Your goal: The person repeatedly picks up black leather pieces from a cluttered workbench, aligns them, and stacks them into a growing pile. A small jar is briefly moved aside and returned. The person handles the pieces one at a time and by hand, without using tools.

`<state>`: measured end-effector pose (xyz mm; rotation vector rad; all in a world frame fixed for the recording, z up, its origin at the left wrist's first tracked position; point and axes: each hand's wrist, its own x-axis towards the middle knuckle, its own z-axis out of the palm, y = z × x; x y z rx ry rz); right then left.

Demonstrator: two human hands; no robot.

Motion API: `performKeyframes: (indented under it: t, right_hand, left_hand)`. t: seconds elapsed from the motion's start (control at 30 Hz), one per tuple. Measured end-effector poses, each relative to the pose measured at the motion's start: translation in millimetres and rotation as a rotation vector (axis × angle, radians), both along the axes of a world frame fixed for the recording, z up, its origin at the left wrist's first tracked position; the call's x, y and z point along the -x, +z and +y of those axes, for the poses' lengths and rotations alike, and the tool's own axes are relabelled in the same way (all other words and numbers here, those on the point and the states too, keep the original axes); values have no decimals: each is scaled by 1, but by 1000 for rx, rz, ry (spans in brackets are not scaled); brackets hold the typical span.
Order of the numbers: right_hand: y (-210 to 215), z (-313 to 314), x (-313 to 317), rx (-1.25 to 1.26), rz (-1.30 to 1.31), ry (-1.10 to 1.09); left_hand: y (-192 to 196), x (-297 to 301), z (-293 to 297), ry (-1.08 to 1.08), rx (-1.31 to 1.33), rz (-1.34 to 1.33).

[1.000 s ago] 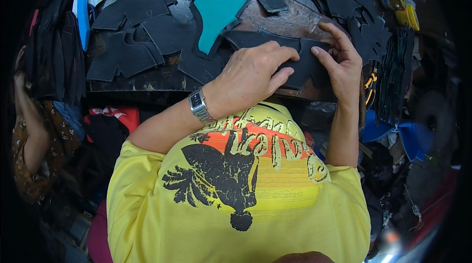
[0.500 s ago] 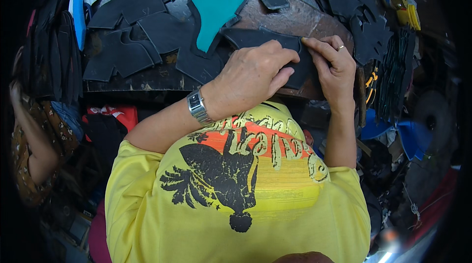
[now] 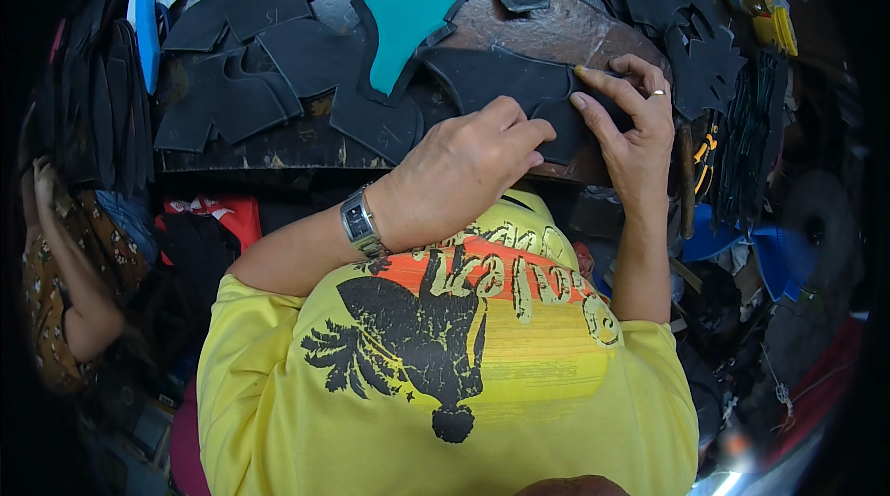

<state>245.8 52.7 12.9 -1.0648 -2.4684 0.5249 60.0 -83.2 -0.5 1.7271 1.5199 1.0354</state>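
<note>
A black cut-out sheet piece (image 3: 496, 76) with curved edges lies at the front of the dark worktable (image 3: 607, 32). Over its lower edge is my left hand (image 3: 468, 158), fingers curled in and thumb pressed against them; whatever they pinch is hidden. To the right, my right hand (image 3: 635, 111) has its fingers apart. Its index fingertip and thumb touch a black piece beside a curved edge line. Left of these lies a teal panel (image 3: 408, 19) on a larger black piece.
Several black cut pieces (image 3: 232, 97) cover the table's left and far side. Stacks of black pieces (image 3: 111, 116) hang at far left. Orange-handled pliers (image 3: 706, 158) hang at the right edge, near a yellow packet (image 3: 774, 23). Another person's arm (image 3: 79, 283) shows at left.
My left hand has drawn back toward me and slightly left, uncovering more of the black piece. My right hand's thumb and fingers have spread from a pinch at the edge.
</note>
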Motion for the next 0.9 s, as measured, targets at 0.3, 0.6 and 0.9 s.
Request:
performKeyframes:
  t: [0.3, 0.6, 0.9]
  right_hand:
    - [-11, -19, 13, -190, 147, -96]
    - [-5, -36, -7, 24, 87, 343]
    - [-4, -37, -3, 97, 105, 305]
  left_hand:
    - [3, 5, 10, -24, 71, 26]
    - [10, 19, 18, -30, 238, -325]
    - [10, 40, -2, 107, 46, 86]
